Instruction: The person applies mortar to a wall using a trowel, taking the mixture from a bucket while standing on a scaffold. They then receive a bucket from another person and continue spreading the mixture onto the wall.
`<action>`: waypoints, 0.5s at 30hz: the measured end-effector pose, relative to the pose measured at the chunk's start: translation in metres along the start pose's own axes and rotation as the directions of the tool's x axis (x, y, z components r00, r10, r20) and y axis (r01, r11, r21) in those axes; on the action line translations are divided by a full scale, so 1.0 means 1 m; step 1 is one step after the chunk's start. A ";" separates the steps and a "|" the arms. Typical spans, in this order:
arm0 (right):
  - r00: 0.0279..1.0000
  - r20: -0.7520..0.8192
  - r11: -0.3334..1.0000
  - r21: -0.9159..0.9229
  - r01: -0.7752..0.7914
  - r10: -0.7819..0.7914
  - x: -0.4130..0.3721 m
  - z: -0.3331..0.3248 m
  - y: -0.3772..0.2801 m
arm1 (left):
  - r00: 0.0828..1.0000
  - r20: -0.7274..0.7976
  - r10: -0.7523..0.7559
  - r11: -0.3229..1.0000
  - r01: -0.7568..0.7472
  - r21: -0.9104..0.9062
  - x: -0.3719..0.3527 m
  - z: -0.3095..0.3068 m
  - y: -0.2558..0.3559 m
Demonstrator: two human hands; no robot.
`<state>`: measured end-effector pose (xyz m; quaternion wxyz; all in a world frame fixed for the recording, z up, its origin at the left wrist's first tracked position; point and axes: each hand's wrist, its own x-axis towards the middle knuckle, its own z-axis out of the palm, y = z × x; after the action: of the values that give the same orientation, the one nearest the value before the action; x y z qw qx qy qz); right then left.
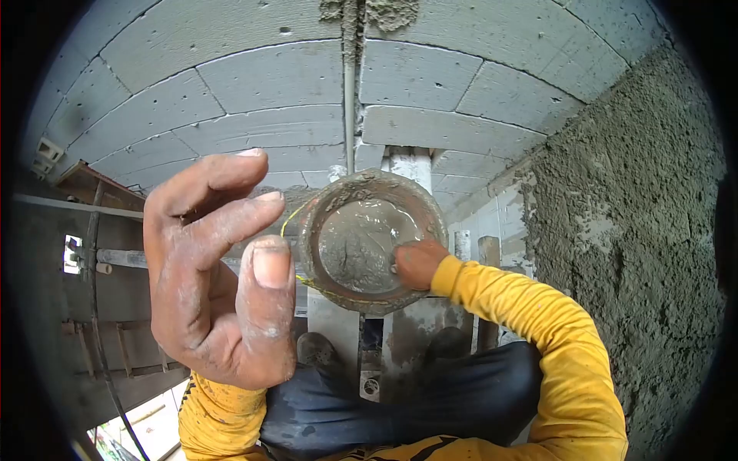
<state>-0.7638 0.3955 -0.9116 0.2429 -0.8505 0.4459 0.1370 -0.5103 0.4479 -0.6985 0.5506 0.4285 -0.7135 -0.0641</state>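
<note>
My left hand [223,269] is raised close to the camera, its fingers bent and apart from the thumb. Nothing shows in it, and grey dust marks the skin. Inside the right part of a round, mortar-caked bucket [311,286], my right hand [419,263] is closed in a fist. A small grey bit shows at its fingers; whatever it grips is mostly hidden by the hand and the mortar. Wet grey mortar [350,250] fills the bucket's lower part, with a shiny, watery surface. A yellow cord [288,219] hangs at the bucket's left side.
Ahead stands a grey block wall [277,77] with a vertical pipe [350,115] in a groove. Rough wet plaster [623,223] covers the right wall. My legs [400,392] and boots are below the bucket, on planks [415,330]. A dark cable [94,300] hangs at left.
</note>
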 end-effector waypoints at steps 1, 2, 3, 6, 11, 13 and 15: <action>0.999 0.024 0.998 0.059 -0.026 0.024 -0.001 -0.002 0.001 | 1.000 -0.004 -0.006 1.000 0.006 0.001 0.000 -0.003 -0.001; 0.997 0.050 0.992 0.115 -0.056 0.051 -0.005 -0.005 0.008 | 1.000 -0.007 -0.013 1.000 0.013 0.002 0.000 -0.004 -0.001; 0.994 0.079 0.981 0.171 -0.094 0.081 -0.012 -0.007 0.016 | 1.000 -0.009 -0.020 1.000 0.020 -0.004 0.000 -0.004 -0.003; 0.994 -0.108 0.921 0.390 0.019 0.025 -0.051 -0.014 0.034 | 0.999 -0.018 -0.036 0.999 0.036 -0.020 0.001 -0.003 -0.010; 0.965 -0.147 0.891 0.434 -0.133 0.216 -0.076 -0.002 0.032 | 0.998 -0.001 -0.062 0.998 0.062 -0.023 0.002 0.004 -0.013; 0.949 -0.213 0.927 0.345 -0.148 0.231 -0.068 0.009 0.037 | 0.997 0.007 -0.081 0.997 0.081 0.000 0.003 0.010 -0.013; 0.957 -0.227 0.919 0.385 -0.084 0.182 -0.073 -0.005 0.030 | 0.996 0.018 -0.083 0.995 0.082 0.061 0.002 0.013 -0.017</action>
<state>-0.8292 0.4288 -0.8835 0.3293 -0.7672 0.5486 -0.0452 -0.5124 0.4315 -0.7119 0.5272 0.4732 -0.7024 -0.0695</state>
